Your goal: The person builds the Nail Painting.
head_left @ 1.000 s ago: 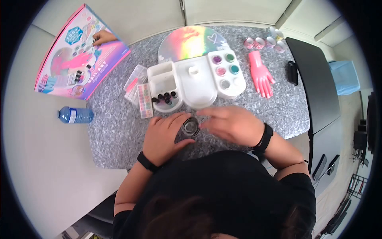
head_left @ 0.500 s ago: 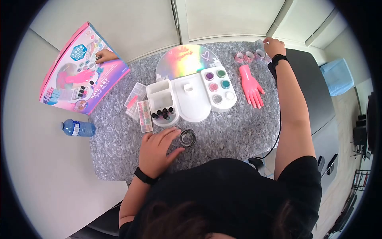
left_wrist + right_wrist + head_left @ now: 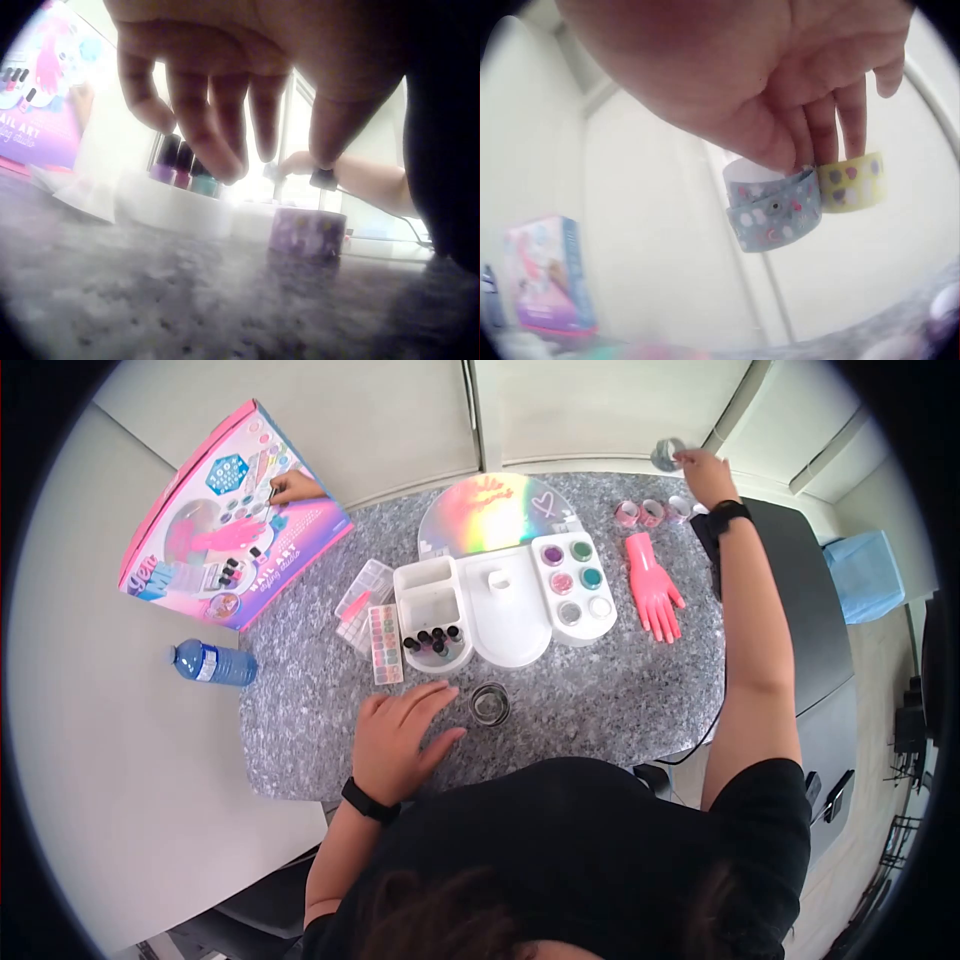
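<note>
Up in the upper right of the head view we have the right hand (image 3: 708, 478), arm stretched long, and its thumb and fingertips are clamped on a blue patterned rolled band (image 3: 775, 214) — the right wrist view gives us that pinch up close, middle of the frame. Right beside it we spot a yellow patterned rolled band (image 3: 855, 184), tucked up against the other fingers of the same hand. Down to the lower left of the head view's centre, here's the left hand (image 3: 398, 740), its fingers apart and slightly bent, the thumb spread well away from them. Just right of those fingertips, near but apart, we find a purple patterned rolled band (image 3: 307, 231) standing on its edge on the speckled grey table (image 3: 620, 705). Below the right hand, a row of pink rolled bands (image 3: 652, 512) lines the table, and under that we see a pink mannequin hand (image 3: 653, 595), fingers pointing down the frame. Centre stage, it's the white nail-art station (image 3: 510, 635) — dark-capped polish bottles (image 3: 432, 640) in its left section, glitter pots (image 3: 562, 582) in its right. Over in the upper left stands the nail art box (image 3: 230, 520), with a blue water bottle (image 3: 215, 663) lying below it.
</note>
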`<state>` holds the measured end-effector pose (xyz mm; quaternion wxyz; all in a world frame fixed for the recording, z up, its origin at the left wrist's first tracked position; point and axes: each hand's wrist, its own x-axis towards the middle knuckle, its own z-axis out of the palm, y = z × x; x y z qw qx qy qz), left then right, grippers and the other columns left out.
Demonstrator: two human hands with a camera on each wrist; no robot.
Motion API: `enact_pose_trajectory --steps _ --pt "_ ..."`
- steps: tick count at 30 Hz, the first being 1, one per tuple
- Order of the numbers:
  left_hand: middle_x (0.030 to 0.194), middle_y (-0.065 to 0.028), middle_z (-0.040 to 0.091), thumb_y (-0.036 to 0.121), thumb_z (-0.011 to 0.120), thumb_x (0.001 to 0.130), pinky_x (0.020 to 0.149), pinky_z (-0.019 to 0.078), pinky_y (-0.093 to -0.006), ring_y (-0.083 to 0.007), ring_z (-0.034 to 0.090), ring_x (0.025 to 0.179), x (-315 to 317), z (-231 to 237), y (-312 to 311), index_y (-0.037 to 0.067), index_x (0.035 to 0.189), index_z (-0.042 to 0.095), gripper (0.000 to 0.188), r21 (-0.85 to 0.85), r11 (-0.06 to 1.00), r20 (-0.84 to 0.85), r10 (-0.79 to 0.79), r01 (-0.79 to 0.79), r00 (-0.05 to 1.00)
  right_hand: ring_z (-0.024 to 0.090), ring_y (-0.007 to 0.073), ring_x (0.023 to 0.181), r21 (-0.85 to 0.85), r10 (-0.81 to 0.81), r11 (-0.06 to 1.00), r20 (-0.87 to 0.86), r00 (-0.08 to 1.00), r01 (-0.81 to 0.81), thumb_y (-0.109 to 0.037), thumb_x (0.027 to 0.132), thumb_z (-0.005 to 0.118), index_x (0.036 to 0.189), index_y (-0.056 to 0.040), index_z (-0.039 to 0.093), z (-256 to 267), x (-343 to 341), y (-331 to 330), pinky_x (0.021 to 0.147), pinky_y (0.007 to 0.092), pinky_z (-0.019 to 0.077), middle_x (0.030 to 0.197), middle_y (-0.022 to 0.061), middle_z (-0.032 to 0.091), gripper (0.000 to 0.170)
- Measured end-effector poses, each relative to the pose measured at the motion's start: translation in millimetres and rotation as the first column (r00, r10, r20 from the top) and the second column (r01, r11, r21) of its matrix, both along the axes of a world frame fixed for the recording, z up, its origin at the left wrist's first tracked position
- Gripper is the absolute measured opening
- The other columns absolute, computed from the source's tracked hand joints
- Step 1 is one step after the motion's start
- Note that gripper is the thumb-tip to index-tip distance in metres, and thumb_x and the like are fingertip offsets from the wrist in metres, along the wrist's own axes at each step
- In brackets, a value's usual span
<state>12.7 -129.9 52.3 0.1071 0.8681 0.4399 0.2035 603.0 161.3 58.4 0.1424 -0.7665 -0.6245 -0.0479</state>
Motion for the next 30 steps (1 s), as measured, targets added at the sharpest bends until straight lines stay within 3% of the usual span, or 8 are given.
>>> enact_pose_trajectory --steps 4,5,7,9,17,23,25,30 --pt "0.141 -0.0017 0.077 0.032 0.089 0.091 0.102 0.0477 -0.0420 -0.0237 0.072 0.123 3 -3 6 0.015 0.137 0.075 0.051 -0.010 1.000 -0.015 -0.007 0.007 1.000 0.075 0.0341 0.123 0.284 0.551 0.826 -0.228 0.803 -0.486 -0.010 0.111 0.058 0.126 -0.0043 0.078 73 -124 -135 0.135 0.0563 0.0266 0.125 0.0115 0.083 0.026" --pt "0.141 -0.0010 0.077 0.032 0.089 0.091 0.102 0.0477 -0.0421 -0.0231 0.072 0.121 6 -3 7 0.015 0.136 0.075 0.050 0.002 1.000 -0.009 -0.023 0.023 1.000 0.074 0.0346 0.124 0.204 0.606 0.795 -0.228 0.762 -0.572 -0.007 0.109 0.059 0.127 -0.0044 0.077 82 -143 -170 0.134 0.0547 0.0272 0.126 0.0121 0.081 0.026" --pt "0.139 0.0003 0.077 0.033 0.089 0.091 0.102 0.0478 -0.0418 -0.0214 0.073 0.116 12 0 10 0.016 0.136 0.075 0.049 0.016 0.999 0.008 -0.051 0.051 0.999 0.060 0.0380 0.147 0.168 0.732 0.671 -0.303 0.610 -0.722 0.006 0.096 0.059 0.124 -0.0085 0.079 86 -191 -241 0.138 0.0649 0.0174 0.139 0.0130 0.074 0.037" --pt "0.139 0.0003 0.077 0.033 0.089 0.092 0.101 0.0478 -0.0414 -0.0215 0.073 0.113 17 1 15 0.016 0.136 0.075 0.049 0.023 0.997 0.020 -0.078 0.078 0.997 0.056 0.0349 0.153 -0.060 0.756 0.599 -0.286 0.588 -0.799 0.005 0.091 0.066 0.122 -0.0092 0.080 76 -222 -278 0.138 0.0706 0.0127 0.134 0.0093 0.075 0.037" --pt "0.125 -0.0001 0.081 0.035 0.088 0.093 0.100 0.0487 -0.0416 -0.0228 0.074 0.106 27 1 21 0.017 0.133 0.076 0.045 0.016 0.992 -0.030 -0.123 0.123 0.992 0.050 0.0320 0.156 -0.126 0.684 0.700 -0.165 0.710 -0.703 -0.002 0.089 0.074 0.120 -0.0118 0.078 -4 -241 -320 0.138 0.0737 0.0137 0.133 0.0040 0.070 0.034" --pt "0.128 -0.0001 0.080 0.035 0.088 0.093 0.101 0.0493 -0.0417 -0.0241 0.073 0.110 31 -3 22 0.017 0.133 0.077 0.045 -0.008 0.990 -0.008 -0.141 0.141 0.990 0.059 0.0324 0.138 -0.019 0.752 0.633 -0.223 0.621 -0.774 -0.009 0.080 0.077 0.114 -0.0108 0.077 4 -235 -319 0.126 0.0572 0.0406 0.134 0.0049 0.067 0.033" --pt "0.130 0.0002 0.079 0.035 0.088 0.093 0.100 0.0495 -0.0419 -0.0242 0.073 0.112 35 -2 24 0.017 0.133 0.077 0.045 -0.002 0.989 0.011 -0.151 0.151 0.988 0.062 0.0277 0.124 -0.061 0.812 0.562 -0.148 0.564 -0.825 -0.011 0.078 0.079 0.112 -0.0114 0.075 -2 -235 -320 0.107 0.0465 0.0509 0.130 0.0023 0.068 0.034" --pt "0.135 0.0009 0.078 0.037 0.090 0.091 0.100 0.0500 -0.0421 -0.0243 0.072 0.118 43 4 24 0.017 0.133 0.077 0.048 -0.015 0.978 0.057 -0.209 0.210 0.976 0.065 0.0258 0.110 0.068 0.830 0.535 -0.228 0.509 -0.842 -0.014 0.086 0.083 0.111 -0.0122 0.074 -4 -245 -315 0.093 0.0420 0.0533 0.122 0.0008 0.071 0.027"
